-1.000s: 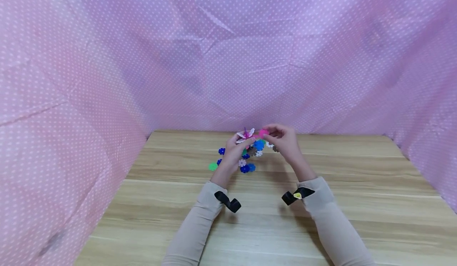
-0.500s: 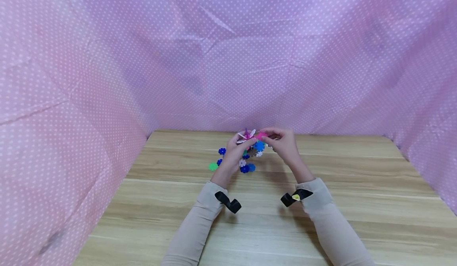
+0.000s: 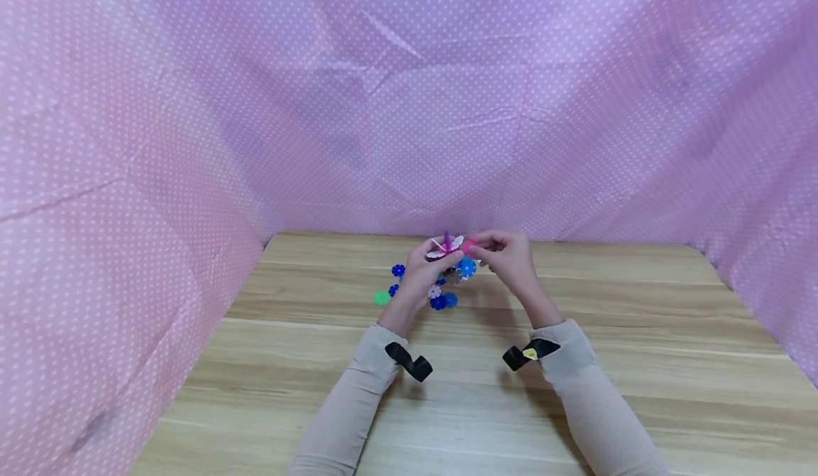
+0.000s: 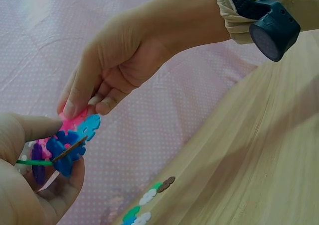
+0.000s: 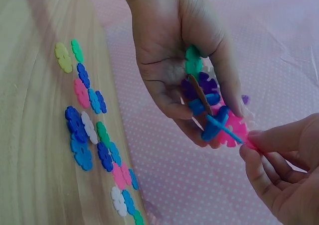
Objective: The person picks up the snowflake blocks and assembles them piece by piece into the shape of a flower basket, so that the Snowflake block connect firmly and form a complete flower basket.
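Note:
My left hand (image 3: 418,276) grips a joined cluster of flower-shaped interlocking plastic discs (image 5: 198,88), holding it raised above the table. White, purple, green, brown, blue and pink discs show in it, set at different angles. My right hand (image 3: 515,261) pinches a pink disc (image 4: 74,119) between thumb and fingertips at the cluster's edge. In the right wrist view, a light-blue disc (image 5: 225,129) seen edge-on runs from the cluster to the right fingertips. The fingers partly cover the pink disc, so how far it is slotted in cannot be told.
Loose discs lie on the wooden table (image 3: 613,362) below and around the hands, among them a yellow one (image 5: 63,57), a dark blue one (image 5: 75,123) and a bright green one (image 3: 381,298). Pink dotted cloth (image 3: 409,106) hangs behind and at both sides.
My right hand has moved slightly left and down, bringing the pink disc closer to the cluster. The cluster has tilted and shifted slightly right in my left hand.

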A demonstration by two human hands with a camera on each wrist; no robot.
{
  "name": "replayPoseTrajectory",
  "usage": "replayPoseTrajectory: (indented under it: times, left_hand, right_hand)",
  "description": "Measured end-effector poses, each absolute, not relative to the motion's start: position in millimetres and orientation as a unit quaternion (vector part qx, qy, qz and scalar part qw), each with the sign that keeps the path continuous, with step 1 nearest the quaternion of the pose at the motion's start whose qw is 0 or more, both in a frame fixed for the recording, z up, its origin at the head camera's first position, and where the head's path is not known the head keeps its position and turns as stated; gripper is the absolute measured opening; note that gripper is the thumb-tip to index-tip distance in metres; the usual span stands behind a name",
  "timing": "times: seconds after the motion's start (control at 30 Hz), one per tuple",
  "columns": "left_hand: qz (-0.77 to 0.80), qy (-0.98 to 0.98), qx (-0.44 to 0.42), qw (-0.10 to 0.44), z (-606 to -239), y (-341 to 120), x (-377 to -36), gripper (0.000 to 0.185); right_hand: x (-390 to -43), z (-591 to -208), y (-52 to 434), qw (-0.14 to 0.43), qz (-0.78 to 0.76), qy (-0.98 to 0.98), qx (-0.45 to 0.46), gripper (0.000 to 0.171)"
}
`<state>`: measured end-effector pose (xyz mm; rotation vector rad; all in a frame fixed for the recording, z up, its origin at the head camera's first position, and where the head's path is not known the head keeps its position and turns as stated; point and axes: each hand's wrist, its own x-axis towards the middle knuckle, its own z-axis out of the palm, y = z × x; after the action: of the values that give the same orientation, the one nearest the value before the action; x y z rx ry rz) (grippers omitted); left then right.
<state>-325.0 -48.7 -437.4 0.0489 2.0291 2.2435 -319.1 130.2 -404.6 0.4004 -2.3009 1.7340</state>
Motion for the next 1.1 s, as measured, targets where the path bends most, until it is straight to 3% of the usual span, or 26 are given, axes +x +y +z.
replayPoseTrajectory:
  times: [0.37, 0.67, 0.93, 1.1]
  left_hand:
    - [0.771, 0.633, -0.019, 0.059, -427.5, -54.1, -324.0, 0.054]
    - [0.81, 0.582, -0.074, 0.003, -427.1, -58.6, -325.4, 0.051]
    - [0.849, 0.522, -0.065, 0.056, -426.4, -56.3, -326.8, 0.034]
    - [0.845, 0.525, -0.054, 0.084, -426.2, -58.0, -326.9, 0.04]
  right_hand:
    - [-318.8, -407.3, 125.6, 0.097, 0.619, -0.767, 0.135, 0.023]
    - [-316.6, -407.6, 124.6, 0.052, 0.618, -0.767, 0.164, 0.027]
    - [-314.7, -407.1, 122.7, 0.033, 0.614, -0.773, 0.157, 0.027]
    - [-316.4, -407.1, 121.8, 0.017, 0.619, -0.768, 0.163, 0.027]
